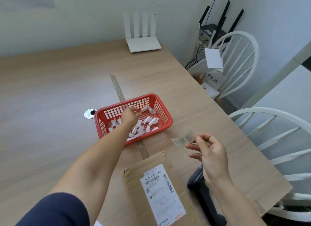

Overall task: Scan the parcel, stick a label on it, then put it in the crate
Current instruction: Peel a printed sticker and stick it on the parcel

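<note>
A brown cardboard parcel [186, 198] lies on the table near me, with a white shipping slip [162, 194] on its top. My right hand [209, 156] holds a small translucent label [183, 139] by its edge above the table, to the right of the parcel. My left hand [129, 115] reaches into a red plastic basket [165, 114] full of curled white paper strips; its fingers are pinched together over the strips, and I cannot tell whether they hold one. A black barcode scanner [197, 183] lies on the table under my right wrist.
A white router [143, 44] stands at the table's far edge. A round metal cable grommet [90, 113] sits left of the basket. Two white chairs [239, 61] stand along the table's right side, the far one holding white boxes and paper. A tape strip [117, 89] crosses the tabletop.
</note>
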Tool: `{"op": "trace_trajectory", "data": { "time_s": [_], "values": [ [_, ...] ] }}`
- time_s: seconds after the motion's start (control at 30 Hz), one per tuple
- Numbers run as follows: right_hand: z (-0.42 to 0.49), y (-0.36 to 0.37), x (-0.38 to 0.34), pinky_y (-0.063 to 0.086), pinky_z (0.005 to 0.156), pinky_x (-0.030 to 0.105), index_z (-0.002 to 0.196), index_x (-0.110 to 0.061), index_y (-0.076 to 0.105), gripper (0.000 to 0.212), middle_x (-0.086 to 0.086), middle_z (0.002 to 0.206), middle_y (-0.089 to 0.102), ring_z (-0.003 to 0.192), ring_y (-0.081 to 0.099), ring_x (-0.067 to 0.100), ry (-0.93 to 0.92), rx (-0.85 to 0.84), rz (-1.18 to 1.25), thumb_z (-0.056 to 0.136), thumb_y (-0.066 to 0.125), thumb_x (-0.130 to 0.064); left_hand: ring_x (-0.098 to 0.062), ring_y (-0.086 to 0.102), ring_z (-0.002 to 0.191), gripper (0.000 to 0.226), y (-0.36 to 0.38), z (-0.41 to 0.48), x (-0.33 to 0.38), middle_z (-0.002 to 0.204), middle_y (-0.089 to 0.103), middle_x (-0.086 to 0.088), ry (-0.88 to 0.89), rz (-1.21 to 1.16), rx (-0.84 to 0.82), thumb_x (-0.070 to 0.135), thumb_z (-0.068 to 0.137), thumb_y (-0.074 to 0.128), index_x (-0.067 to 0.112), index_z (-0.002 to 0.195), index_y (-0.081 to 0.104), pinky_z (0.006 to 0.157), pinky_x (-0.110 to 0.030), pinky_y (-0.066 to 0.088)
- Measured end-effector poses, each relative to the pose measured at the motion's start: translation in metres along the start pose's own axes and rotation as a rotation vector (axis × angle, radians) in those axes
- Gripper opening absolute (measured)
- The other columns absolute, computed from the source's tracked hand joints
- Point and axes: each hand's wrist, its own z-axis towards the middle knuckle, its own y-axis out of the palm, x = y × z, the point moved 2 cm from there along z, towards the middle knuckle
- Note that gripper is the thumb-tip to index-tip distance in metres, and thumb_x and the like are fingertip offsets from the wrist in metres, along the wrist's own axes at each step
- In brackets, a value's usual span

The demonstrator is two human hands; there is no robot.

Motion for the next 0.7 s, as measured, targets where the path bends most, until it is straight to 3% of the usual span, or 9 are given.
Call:
{"op": "trace_trajectory", "data": {
  "time_s": [0.1,0.17,0.23,0.33,0.43,0.57,0.7],
  "values": [
    [0.0,0.004,0.006,0.051,0.042,0.017,0.077,-0.014,0.054,0.02,0.009,0.077,0.067,0.067,0.071,0.009,-0.045,-0.021,-0.038,0.091,0.05,-0.001,-0.027,0.064,0.098,0.026,-0.011,-0.021,0.002,0.113,0.068,-0.015,0.055,0.004,0.043,0.013,0.088,0.055,0.005,0.112,0.063,0.083,-0.034,0.053],
    [-0.002,0.009,0.011,0.055,0.048,0.019,0.076,-0.017,0.056,0.022,0.006,0.081,0.068,0.075,0.071,0.009,-0.114,-0.041,-0.106,0.09,0.052,-0.001,-0.021,0.064,0.088,0.021,-0.012,-0.053,0.007,0.103,0.071,-0.013,0.132,-0.068,-0.02,0.013,0.089,0.055,0.005,0.105,0.067,0.073,-0.029,0.054],
    [-0.007,0.016,0.015,0.058,0.057,0.022,0.076,-0.024,0.059,0.025,-0.001,0.085,0.069,0.083,0.07,0.011,-0.211,-0.06,-0.21,0.087,0.057,-0.002,-0.017,0.064,0.079,0.017,-0.012,-0.095,0.01,0.086,0.071,-0.007,0.186,-0.193,-0.112,0.017,0.089,0.054,0.01,0.091,0.07,0.077,-0.033,0.055],
    [-0.018,0.028,0.019,0.054,0.069,0.012,0.082,-0.024,0.061,0.027,-0.004,0.089,0.067,0.085,0.066,0.008,-0.411,-0.082,-0.37,0.081,0.062,0.003,-0.01,0.066,0.071,0.024,-0.013,-0.157,0.006,0.072,0.071,0.003,0.09,-0.512,-0.241,0.026,0.09,0.053,0.02,0.074,0.069,0.072,-0.03,0.055],
    [-0.032,0.037,0.022,0.05,0.074,0.005,0.089,-0.005,0.065,0.02,0.002,0.097,0.064,0.091,0.061,0.002,-0.636,-0.146,-0.465,0.076,0.065,0.009,-0.006,0.067,0.065,0.019,-0.014,-0.199,-0.002,0.067,0.072,0.006,-0.04,-0.737,-0.33,0.031,0.087,0.058,0.019,0.079,0.071,0.061,-0.019,0.053],
    [-0.049,0.039,0.029,0.055,0.077,0.02,0.087,0.0,0.065,0.018,0.01,0.101,0.067,0.088,0.065,0.011,-0.805,-0.18,-0.53,0.073,0.068,0.011,-0.008,0.068,0.068,0.006,-0.016,-0.226,-0.008,0.072,0.072,0.005,-0.041,-0.849,-0.303,0.023,0.08,0.067,0.02,0.081,0.072,0.068,-0.023,0.055],
    [-0.064,0.038,0.032,0.055,0.075,0.021,0.084,-0.001,0.065,0.013,0.01,0.1,0.067,0.087,0.062,0.008,-0.851,-0.208,-0.525,0.075,0.069,0.006,-0.02,0.065,0.073,0.007,-0.02,-0.235,-0.014,0.072,0.071,-0.001,-0.046,-0.851,-0.195,0.014,0.079,0.07,0.018,0.074,0.072,0.073,-0.03,0.053]
  ]
}}
